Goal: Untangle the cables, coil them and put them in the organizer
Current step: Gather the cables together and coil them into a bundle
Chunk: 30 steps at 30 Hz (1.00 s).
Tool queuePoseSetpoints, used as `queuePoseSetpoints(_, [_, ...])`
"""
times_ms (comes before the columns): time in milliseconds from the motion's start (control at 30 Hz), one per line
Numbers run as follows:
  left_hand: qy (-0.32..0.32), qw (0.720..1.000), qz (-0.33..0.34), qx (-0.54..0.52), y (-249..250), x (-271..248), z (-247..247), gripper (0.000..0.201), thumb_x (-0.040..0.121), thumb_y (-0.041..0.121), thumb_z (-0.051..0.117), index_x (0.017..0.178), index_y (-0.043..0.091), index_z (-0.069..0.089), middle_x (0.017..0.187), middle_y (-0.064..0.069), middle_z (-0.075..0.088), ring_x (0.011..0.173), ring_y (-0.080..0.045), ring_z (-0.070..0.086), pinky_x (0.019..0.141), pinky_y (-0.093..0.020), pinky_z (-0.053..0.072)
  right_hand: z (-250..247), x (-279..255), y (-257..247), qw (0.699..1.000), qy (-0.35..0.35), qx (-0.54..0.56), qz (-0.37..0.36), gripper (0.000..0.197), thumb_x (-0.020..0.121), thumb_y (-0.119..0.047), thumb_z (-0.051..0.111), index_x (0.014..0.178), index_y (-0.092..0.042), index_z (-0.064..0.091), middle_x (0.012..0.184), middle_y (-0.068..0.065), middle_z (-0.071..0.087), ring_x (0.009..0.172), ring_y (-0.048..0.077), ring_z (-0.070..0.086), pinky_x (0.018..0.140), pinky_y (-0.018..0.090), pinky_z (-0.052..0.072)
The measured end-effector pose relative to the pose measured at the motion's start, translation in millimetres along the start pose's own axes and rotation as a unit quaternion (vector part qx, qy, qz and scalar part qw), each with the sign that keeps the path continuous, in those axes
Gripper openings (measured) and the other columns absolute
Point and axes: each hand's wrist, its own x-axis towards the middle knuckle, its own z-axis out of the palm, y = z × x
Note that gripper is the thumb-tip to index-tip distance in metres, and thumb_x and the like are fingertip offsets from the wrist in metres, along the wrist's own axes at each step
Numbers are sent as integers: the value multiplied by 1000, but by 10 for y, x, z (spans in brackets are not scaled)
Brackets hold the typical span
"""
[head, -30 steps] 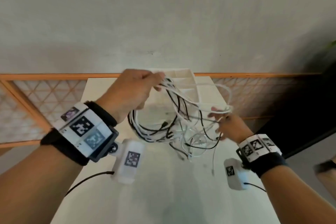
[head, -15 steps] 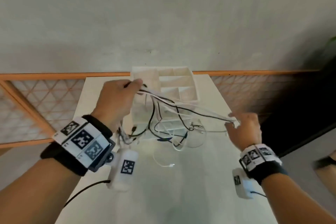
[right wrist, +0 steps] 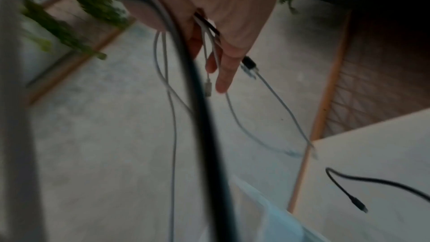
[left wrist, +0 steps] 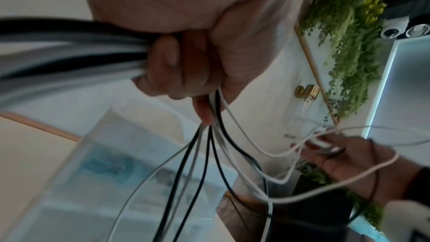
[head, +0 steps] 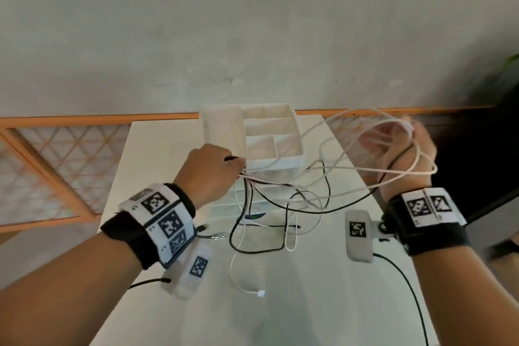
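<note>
Cables: a tangle of white and black cables (head: pixel 283 194) hangs in the air between the two hands, above the table and in front of the organizer; lower loops and loose ends droop down to the tabletop.
White plug end: one white cable end with a small plug (head: pixel 261 293) lies on the table near the person, well apart from both hands.
Left hand: the left hand (head: pixel 209 174) is curled into a fist around a bundle of black and white strands; in the left wrist view the strands fan out below the fingers (left wrist: pixel 163 62).
Right hand: the right hand (head: pixel 404 146) is raised to the right of the organizer, with several white loops and a black strand draped over and around it. The right wrist view shows thin white strands and a dark one pinched between the fingers (right wrist: pixel 224 73) near the palm, though the fingertips are extended; the picture is blurred.
Organizer: a white organizer (head: pixel 222 126) with several open compartments stands at the far end of the table, just beyond the left hand; no cable lies inside it.
Table: a white table (head: pixel 280 323) carries the organizer and the trailing cable ends.
Surroundings: a grey wall (head: pixel 252 22) rises behind, with an orange-framed lattice panel (head: pixel 61 160) to the left.
</note>
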Motion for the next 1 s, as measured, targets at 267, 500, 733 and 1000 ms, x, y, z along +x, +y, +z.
queuePoseSetpoints(267, [92,990,-94,-57,-201,71,-104,49,96,33,53,54,10,45,52,-3,44,51,-23,43,49,-31,25,-242,-132,269,924,-31,-354,-141,29,95,-45,63,85,-18,59,78,-3,62,71,14,61,63,22,44])
queuePoseSetpoints(500, [92,888,-31,-449,-60,61,-436,56,97,29,62,45,22,42,47,4,20,44,-17,14,48,-28,15,-887,-646,1551,760,-316,-556,116,74,70,-40,88,135,-25,55,136,5,53,125,25,55,107,43,45])
queuePoseSetpoints(733, [86,885,11,-458,88,49,-540,64,97,29,61,38,24,38,39,9,24,37,-14,17,42,-19,23,-276,-475,609,706,-403,-580,48,85,73,-26,71,149,-41,37,154,-9,42,124,19,57,107,39,46])
queuePoseSetpoints(1000, [-39,925,49,-375,271,-50,-435,36,85,35,73,96,0,72,49,6,25,45,-16,19,45,-23,20,779,-822,-142,881,-381,-252,-120,21,82,-20,81,77,-15,61,66,-12,58,54,6,47,55,18,39])
